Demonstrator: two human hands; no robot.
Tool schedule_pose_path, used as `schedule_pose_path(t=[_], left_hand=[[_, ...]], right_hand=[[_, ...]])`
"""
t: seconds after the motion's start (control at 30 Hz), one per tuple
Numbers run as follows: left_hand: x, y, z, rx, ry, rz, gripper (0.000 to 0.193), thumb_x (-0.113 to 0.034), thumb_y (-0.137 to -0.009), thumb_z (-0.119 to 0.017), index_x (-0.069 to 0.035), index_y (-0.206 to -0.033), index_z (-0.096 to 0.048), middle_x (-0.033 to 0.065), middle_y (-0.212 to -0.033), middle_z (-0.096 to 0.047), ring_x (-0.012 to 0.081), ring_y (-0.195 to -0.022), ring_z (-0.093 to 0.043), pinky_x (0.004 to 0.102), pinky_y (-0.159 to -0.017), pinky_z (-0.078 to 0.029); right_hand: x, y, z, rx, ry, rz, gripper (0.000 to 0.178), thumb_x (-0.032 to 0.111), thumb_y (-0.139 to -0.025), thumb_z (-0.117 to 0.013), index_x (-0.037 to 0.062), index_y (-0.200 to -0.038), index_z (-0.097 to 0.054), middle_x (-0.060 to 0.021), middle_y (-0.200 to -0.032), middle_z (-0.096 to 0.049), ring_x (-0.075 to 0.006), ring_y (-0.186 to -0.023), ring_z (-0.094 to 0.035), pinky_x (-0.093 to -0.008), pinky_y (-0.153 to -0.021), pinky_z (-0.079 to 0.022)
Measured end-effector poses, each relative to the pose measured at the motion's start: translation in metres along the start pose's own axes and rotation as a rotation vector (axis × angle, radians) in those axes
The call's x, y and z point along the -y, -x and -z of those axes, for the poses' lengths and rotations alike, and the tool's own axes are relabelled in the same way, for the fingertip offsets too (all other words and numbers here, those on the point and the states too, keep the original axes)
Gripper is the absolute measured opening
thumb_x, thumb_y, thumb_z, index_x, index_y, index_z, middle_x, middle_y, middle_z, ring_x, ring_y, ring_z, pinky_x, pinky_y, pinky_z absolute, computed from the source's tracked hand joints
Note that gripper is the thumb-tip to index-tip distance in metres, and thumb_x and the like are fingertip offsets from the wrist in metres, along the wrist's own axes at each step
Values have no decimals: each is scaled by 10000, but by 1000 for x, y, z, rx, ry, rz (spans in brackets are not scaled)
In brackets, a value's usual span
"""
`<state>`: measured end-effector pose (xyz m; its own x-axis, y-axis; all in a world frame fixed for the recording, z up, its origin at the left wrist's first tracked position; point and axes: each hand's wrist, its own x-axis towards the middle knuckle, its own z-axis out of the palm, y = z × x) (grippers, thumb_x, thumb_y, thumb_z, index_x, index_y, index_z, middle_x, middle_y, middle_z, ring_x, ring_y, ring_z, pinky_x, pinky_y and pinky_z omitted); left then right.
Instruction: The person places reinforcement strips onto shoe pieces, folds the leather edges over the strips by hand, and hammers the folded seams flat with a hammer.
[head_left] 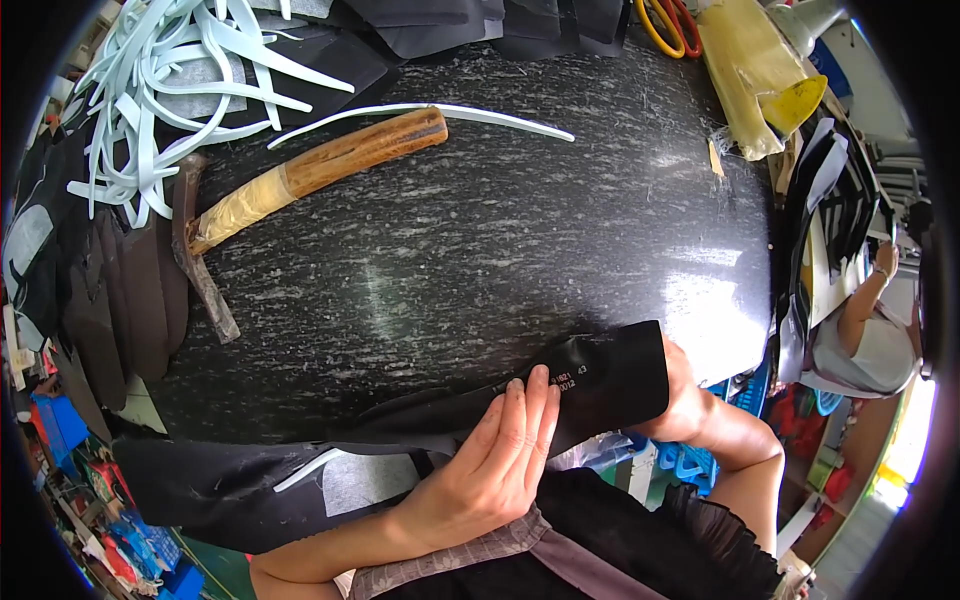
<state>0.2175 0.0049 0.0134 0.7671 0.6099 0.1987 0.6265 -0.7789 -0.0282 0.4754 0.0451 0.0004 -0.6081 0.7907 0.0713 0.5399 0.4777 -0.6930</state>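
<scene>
A long black leather-like piece (617,378) with small pale print lies along the table's near edge, its right end raised. My left hand (505,450) rests on it with fingers stretched out flat; its thumb is hidden. Behind the raised right end is my right hand (680,400), touching the piece, its fingers out of sight. Under my left forearm, more black material (220,490) carries a grey-white patch (368,482) and a short pale strip (308,469). A hammer (340,165) with a tape-wrapped wooden handle lies beyond, apart from both hands.
Pale blue strips (150,100) are heaped at the far left, over dark cut pieces (125,290). One single strip (500,121) lies past the hammer. Scissor handles (672,25) and a yellowish wrapped bundle (745,75) sit far right. Another person (865,340) is at the right.
</scene>
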Motion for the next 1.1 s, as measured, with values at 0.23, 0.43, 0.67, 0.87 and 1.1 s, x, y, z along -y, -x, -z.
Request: schedule_pose_path(t=[0.23, 0.43, 0.67, 0.87, 1.1], left_hand=[[-4, -3, -5, -26, -77, 35, 373, -99, -898, -578, 63, -1213, -696, 178, -1271, -690, 250, -1124, -627, 302, -963, -557], [-2, -4, -1, 13, -230, -27, 377, -134, -899, -538, 65, -1165, -717, 175, -1248, -703, 245, -1097, -630, 308, -959, -550], [32, 24, 42, -31, -101, 150, 229, -142, -797, -645, 1, -962, -714, 102, -886, -665, 232, -824, -648, 473, -946, -522], [60, 35, 43, -2, 177, 252, 111, -72, -751, -705, -48, -856, -675, 21, -697, -487, 170, -604, -489, 341, -675, -460], [85, 40, 41, 17, 176, -51, 90, -124, -762, -678, -39, -734, -667, 32, -836, -621, 114, -647, -503, 257, -565, -340]], right_hand=[[12, -17, 39, -135, 282, 304, 160, 11, -766, -744, 39, -923, -730, -82, -1108, -717, -210, -959, -676, -322, -730, -529], [29, -39, 38, -24, 347, 151, 199, 41, -775, -732, 31, -974, -749, -80, -1110, -735, -205, -956, -660, -338, -822, -483], [31, -43, -24, 134, -306, 212, 721, 371, -826, -814, -34, -1356, -540, -185, -1236, -566, -339, -1075, -614, -407, -922, -527], [26, -45, -26, 187, -273, 293, 539, 145, -792, -747, 11, -1305, -652, -117, -1310, -616, -264, -1097, -628, -378, -898, -545], [29, -45, -31, 182, -71, 378, 504, 178, -802, -722, 42, -1286, -678, -44, -1416, -604, -203, -1125, -603, -322, -889, -508]])
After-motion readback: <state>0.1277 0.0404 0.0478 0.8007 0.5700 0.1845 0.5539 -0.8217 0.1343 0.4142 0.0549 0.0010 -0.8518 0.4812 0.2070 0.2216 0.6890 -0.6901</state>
